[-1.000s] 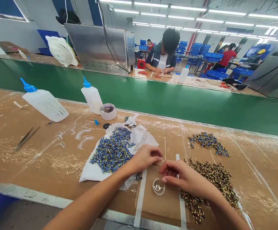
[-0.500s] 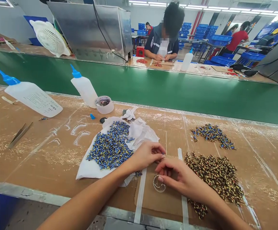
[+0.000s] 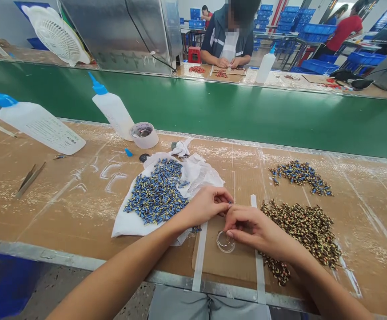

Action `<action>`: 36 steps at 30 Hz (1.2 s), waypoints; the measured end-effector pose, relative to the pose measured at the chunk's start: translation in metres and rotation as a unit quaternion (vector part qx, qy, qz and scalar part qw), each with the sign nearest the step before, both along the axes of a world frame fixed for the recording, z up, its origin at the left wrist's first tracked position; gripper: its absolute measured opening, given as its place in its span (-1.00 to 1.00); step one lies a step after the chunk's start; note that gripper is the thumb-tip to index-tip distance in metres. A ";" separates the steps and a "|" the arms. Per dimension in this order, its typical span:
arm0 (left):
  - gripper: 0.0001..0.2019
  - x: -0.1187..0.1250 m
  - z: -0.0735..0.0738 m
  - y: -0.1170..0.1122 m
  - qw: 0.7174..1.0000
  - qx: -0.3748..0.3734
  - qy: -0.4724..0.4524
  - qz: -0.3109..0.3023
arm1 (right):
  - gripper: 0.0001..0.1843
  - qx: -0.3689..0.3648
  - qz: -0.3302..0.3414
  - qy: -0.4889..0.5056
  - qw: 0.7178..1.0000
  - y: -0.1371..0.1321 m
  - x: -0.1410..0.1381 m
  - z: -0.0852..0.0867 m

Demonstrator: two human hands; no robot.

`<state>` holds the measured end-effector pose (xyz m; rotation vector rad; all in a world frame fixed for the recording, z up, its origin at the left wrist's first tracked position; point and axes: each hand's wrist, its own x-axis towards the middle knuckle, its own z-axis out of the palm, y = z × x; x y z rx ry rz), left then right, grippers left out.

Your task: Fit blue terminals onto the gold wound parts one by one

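My left hand (image 3: 209, 203) is closed in a pinch beside the white cloth (image 3: 120, 224), with a tiny blue piece (image 3: 230, 202) at its fingertips. Close against it, my right hand (image 3: 258, 229) is also pinched shut; whatever sits between its thumb and finger is too small to make out. Just below the right fingertips lies a small round clear dish (image 3: 225, 249) on a taped cardboard piece (image 3: 236, 269). A heap of small blue-and-yellow parts (image 3: 156, 191) covers the cloth. To the right is a pile of dark, yellow and red parts (image 3: 300, 233).
A smaller group of blue parts (image 3: 303, 178) lies farther right. Left are two white squeeze bottles (image 3: 43, 126), (image 3: 113, 109), tweezers (image 3: 29, 180) and a tape roll (image 3: 145, 137). Beyond the green strip (image 3: 193, 106) a person (image 3: 228, 40) works with both hands.
The view has tipped downward, so the bench sits higher in the picture. Both hands stay pinched close together; the fingertips have shifted only slightly.
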<state>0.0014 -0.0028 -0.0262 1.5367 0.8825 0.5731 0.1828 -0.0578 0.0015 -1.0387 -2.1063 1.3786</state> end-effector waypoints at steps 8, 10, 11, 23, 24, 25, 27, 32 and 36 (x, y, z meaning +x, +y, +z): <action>-0.89 0.000 -0.001 -0.001 1.000 0.007 -0.001 0.013 | -0.90 -0.042 -0.004 0.034 0.999 0.002 0.000 0.000; -0.90 0.000 -0.001 -0.001 1.000 -0.002 -0.010 0.013 | -0.88 -0.055 -0.025 0.065 0.996 0.002 0.002 0.002; -0.91 0.000 -0.001 -0.001 1.000 -0.008 -0.016 0.011 | -0.88 -0.063 -0.041 0.083 0.994 0.002 0.004 0.003; -0.85 0.005 -0.012 -0.006 0.994 -0.090 -0.056 -0.006 | -0.89 0.102 -0.343 0.133 0.924 0.008 0.011 -0.011; -0.85 0.005 -0.012 -0.006 0.994 -0.090 -0.054 -0.007 | -0.89 0.105 -0.345 0.128 0.924 0.008 0.010 -0.012; -0.85 0.005 -0.011 -0.006 0.995 -0.089 -0.050 -0.007 | -0.88 0.106 -0.346 0.124 0.924 0.008 0.010 -0.014; -0.85 0.005 -0.010 -0.006 0.995 -0.086 -0.044 -0.009 | -0.88 0.104 -0.343 0.119 0.926 0.008 0.009 -0.016; -0.87 0.005 -0.008 -0.006 0.996 -0.079 -0.043 -0.006 | -0.90 0.103 -0.328 0.111 0.932 0.007 0.007 -0.020; -0.89 0.005 -0.007 -0.005 0.996 -0.073 -0.043 -0.012 | -0.90 0.117 -0.338 0.102 0.928 0.006 0.008 -0.020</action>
